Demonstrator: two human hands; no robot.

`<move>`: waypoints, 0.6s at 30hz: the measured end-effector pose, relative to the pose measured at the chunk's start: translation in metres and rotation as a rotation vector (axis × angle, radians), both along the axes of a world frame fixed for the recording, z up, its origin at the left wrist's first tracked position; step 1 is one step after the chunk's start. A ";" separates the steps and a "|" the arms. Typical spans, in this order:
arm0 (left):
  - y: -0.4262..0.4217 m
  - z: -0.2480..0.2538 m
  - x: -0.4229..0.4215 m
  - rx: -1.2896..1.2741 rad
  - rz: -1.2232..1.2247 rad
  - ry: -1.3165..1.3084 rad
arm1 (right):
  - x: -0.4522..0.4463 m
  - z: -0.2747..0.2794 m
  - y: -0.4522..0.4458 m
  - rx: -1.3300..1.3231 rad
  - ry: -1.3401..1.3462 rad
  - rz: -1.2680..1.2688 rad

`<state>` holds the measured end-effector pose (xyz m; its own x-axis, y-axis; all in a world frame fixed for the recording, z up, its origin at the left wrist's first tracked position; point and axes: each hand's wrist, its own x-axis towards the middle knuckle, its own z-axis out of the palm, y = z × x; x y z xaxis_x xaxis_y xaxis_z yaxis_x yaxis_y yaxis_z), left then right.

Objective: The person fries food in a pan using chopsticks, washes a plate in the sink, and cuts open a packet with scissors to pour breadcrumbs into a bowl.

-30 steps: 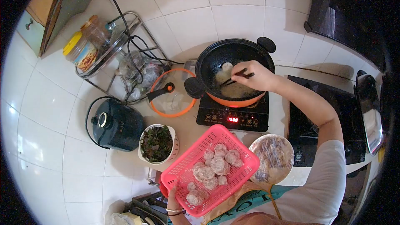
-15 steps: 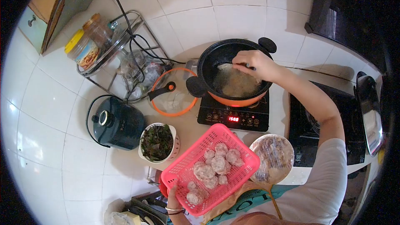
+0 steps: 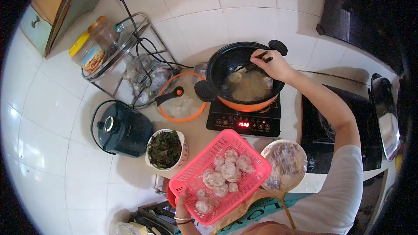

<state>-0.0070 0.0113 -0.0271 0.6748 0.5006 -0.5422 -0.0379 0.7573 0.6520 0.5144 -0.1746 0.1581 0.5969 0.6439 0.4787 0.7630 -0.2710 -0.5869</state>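
My right hand (image 3: 271, 64) is closed around dark chopsticks (image 3: 261, 55) above the black pot (image 3: 217, 72). Their lower ends reach toward a pale lump (image 3: 235, 77) in the cloudy liquid (image 3: 250, 88); whether they grip it I cannot tell. Another pale piece shows at the pot's right side, below my hand. My left hand (image 3: 182, 208) grips the lower left corner of a pink perforated basket (image 3: 185, 182), with the fingers partly hidden by it. Several whitish, powder-coated balls (image 3: 230, 172) lie in this basket, held in front of the counter edge.
The pot stands on an induction cooker (image 3: 222, 126) with a lit red display. Left of it are an orange-rimmed glass lid (image 3: 187, 115), a bowl of leafy greens (image 3: 163, 149) and a dark lidded cooker (image 3: 124, 128). A floury plate (image 3: 284, 165) sits right of the basket.
My right hand has shifted slightly right, and the chopsticks now show more clearly above it. Pale pieces in the liquid are more visible. The basket and my left hand have stayed nearly still.
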 end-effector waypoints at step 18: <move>-0.002 0.002 -0.001 -0.020 0.017 -0.042 | -0.010 0.007 0.015 0.153 0.443 0.032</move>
